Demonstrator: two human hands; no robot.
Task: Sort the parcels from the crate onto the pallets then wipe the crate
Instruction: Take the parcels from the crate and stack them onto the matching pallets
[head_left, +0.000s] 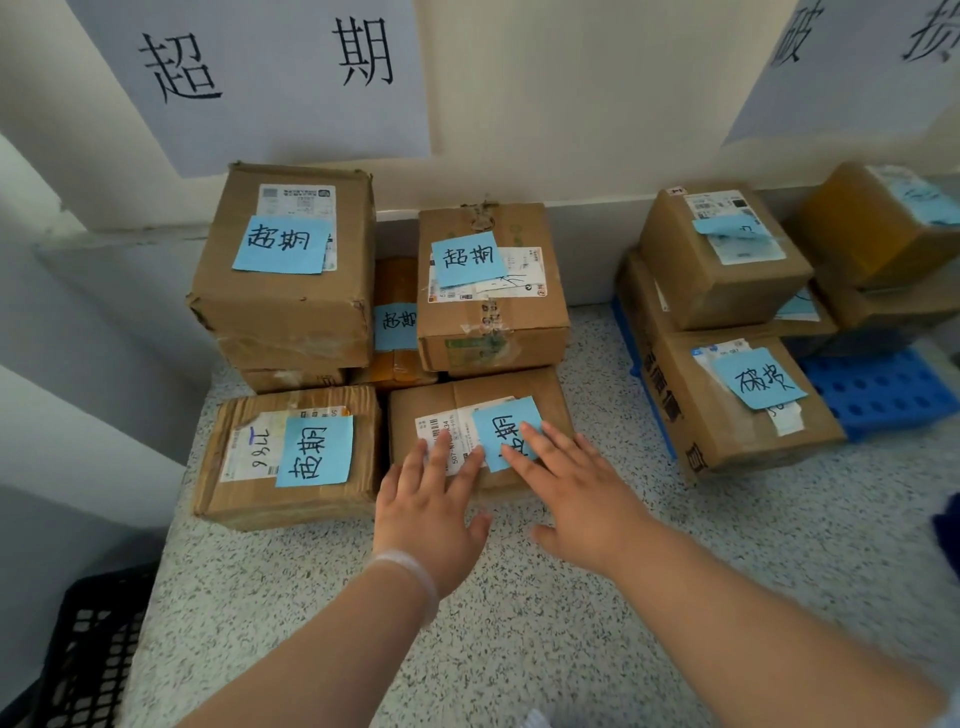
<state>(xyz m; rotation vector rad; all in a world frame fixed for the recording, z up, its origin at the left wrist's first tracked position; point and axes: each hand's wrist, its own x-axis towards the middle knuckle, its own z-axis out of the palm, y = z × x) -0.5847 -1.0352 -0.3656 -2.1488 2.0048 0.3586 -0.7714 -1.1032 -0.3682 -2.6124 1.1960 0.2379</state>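
Surface is a speckled grey-white floor (519, 623) meeting a cream wall (571, 104) with a pale skirting along its foot. Two white paper signs with large black characters are fixed to the wall, one at left (280, 67) and one at the right edge (857, 62). Below the left sign stands a cluster of brown parcels, each bearing a blue note: a tall one (280, 312) and a lower one (493, 322) against the wall, a narrow one (397, 280) between them, and two in front on the floor. Of the front pair, the left parcel (244, 499) is untouched. On top of the right parcel (467, 395) lie both hands, palms down. The left hand (428, 514), with a clear band at the wrist, has its fingers (441, 452) straight and slightly spread on the shipping label. The right hand (576, 499) has its fingers (540, 441) straight and spread over the blue note (506, 421). Neither hand grips anything. Well apart to the right, below the second sign, more noted parcels (727, 431) are stacked on a blue pallet (883, 389). The black lattice crate (88, 654) sits at the lower left corner of the view, contents not visible.
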